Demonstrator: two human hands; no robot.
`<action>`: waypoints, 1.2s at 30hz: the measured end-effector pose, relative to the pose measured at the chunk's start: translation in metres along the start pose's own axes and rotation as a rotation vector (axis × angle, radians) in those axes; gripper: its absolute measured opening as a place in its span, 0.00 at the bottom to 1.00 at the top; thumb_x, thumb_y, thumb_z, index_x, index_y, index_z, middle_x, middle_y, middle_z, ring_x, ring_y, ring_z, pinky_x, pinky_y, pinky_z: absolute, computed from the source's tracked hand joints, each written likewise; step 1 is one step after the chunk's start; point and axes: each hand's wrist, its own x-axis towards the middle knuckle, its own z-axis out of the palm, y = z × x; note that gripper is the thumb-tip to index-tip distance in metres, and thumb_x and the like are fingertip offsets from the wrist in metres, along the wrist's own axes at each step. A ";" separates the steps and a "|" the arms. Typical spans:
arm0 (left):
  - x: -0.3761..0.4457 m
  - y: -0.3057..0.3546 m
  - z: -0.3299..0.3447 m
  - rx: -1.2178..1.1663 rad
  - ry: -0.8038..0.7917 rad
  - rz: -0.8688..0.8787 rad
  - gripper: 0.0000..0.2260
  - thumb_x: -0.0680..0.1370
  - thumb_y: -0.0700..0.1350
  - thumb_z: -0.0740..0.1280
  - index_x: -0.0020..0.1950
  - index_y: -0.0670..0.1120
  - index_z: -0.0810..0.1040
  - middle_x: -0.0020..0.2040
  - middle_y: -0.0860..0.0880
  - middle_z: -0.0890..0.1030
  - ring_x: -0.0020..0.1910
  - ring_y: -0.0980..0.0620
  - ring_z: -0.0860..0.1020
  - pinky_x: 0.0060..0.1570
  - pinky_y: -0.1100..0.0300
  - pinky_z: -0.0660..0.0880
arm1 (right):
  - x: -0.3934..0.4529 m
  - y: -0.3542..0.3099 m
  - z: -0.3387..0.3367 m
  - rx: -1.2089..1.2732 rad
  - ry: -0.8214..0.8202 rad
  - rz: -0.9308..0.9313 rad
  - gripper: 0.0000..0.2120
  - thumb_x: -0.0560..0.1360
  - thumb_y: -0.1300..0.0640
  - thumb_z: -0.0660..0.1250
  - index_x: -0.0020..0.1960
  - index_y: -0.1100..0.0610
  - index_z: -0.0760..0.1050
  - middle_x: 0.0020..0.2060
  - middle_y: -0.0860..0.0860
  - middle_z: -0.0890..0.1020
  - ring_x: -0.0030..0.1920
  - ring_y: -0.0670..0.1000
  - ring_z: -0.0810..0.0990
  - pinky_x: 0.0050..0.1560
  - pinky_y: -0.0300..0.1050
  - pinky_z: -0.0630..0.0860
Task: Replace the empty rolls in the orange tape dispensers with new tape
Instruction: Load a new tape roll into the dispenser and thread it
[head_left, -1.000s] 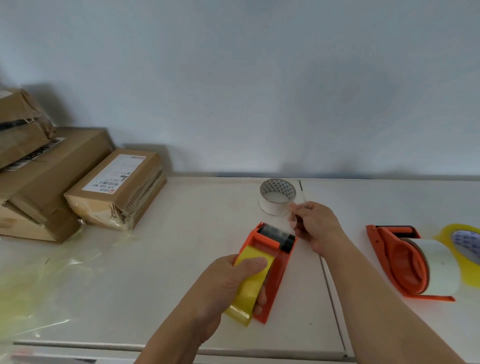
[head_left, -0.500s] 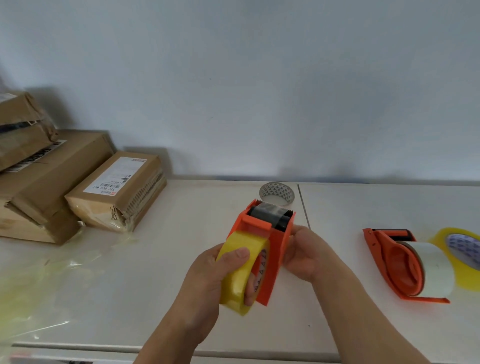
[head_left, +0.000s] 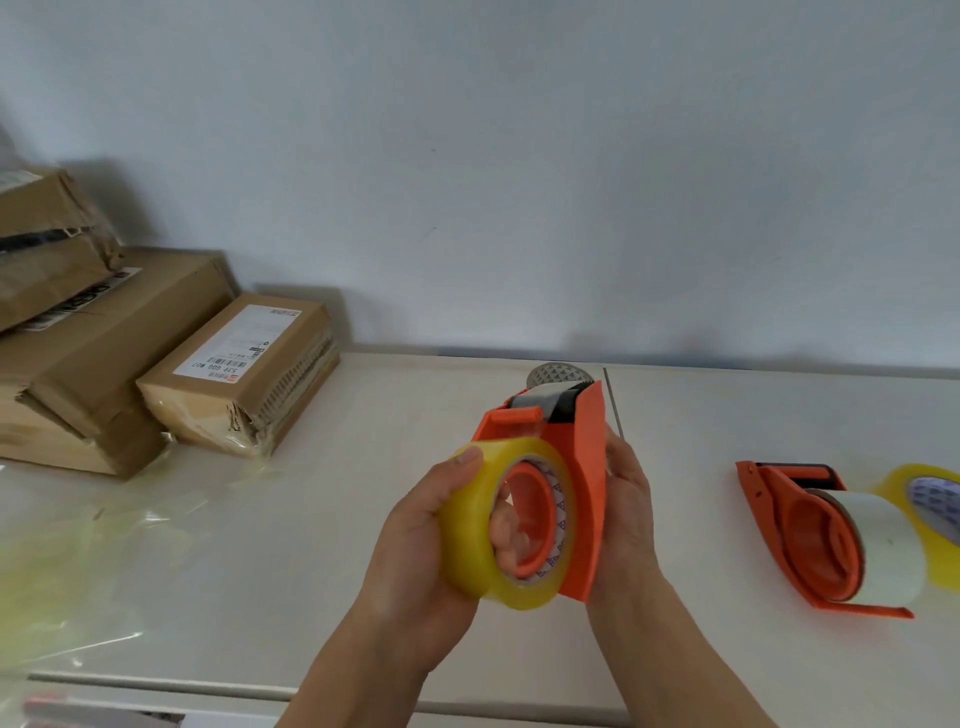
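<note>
Above the white table I hold an orange tape dispenser (head_left: 576, 467) upright in both hands. A yellow tape roll (head_left: 478, 540) sits on its orange hub. My left hand (head_left: 415, 540) wraps the roll, thumb on top and fingers through the core. Against the dispenser's flat back lies my right hand (head_left: 626, 509). A second orange dispenser (head_left: 795, 525) lies on the table at the right with a whitish roll (head_left: 878, 551) on it. Beside that, at the frame's edge, lies another yellow roll (head_left: 930, 499). An empty core (head_left: 558, 373) peeks out behind the held dispenser.
Brown cardboard parcels (head_left: 234, 374) are stacked at the back left against the wall. Crumpled clear plastic film (head_left: 78, 561) covers the table's left part. The table's front edge (head_left: 208, 686) runs just below my forearms, and a seam (head_left: 613, 405) splits the top.
I have lifted the dispenser off the table and turned it upright. My right hand left the tape end near the cutter and now backs the dispenser. The roll's open side faces me.
</note>
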 end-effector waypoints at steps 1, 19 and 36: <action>0.001 0.000 -0.001 -0.033 -0.004 -0.009 0.12 0.70 0.50 0.67 0.33 0.43 0.80 0.23 0.44 0.72 0.21 0.49 0.69 0.26 0.58 0.73 | -0.001 0.001 0.000 0.020 -0.005 -0.003 0.23 0.75 0.45 0.65 0.63 0.59 0.78 0.51 0.60 0.82 0.47 0.61 0.81 0.54 0.57 0.77; 0.000 0.004 -0.006 -0.165 -0.049 -0.073 0.13 0.71 0.51 0.66 0.34 0.42 0.76 0.22 0.46 0.74 0.20 0.50 0.70 0.38 0.55 0.68 | -0.018 0.003 0.017 -0.118 0.007 -0.171 0.32 0.74 0.44 0.69 0.70 0.63 0.70 0.62 0.68 0.71 0.59 0.71 0.70 0.66 0.68 0.64; 0.016 0.001 -0.008 -0.167 -0.014 0.015 0.13 0.70 0.53 0.66 0.34 0.44 0.75 0.22 0.47 0.74 0.20 0.51 0.70 0.34 0.57 0.71 | -0.041 0.014 0.026 -0.470 0.035 -0.394 0.23 0.79 0.44 0.56 0.65 0.55 0.77 0.57 0.58 0.83 0.58 0.59 0.82 0.59 0.59 0.77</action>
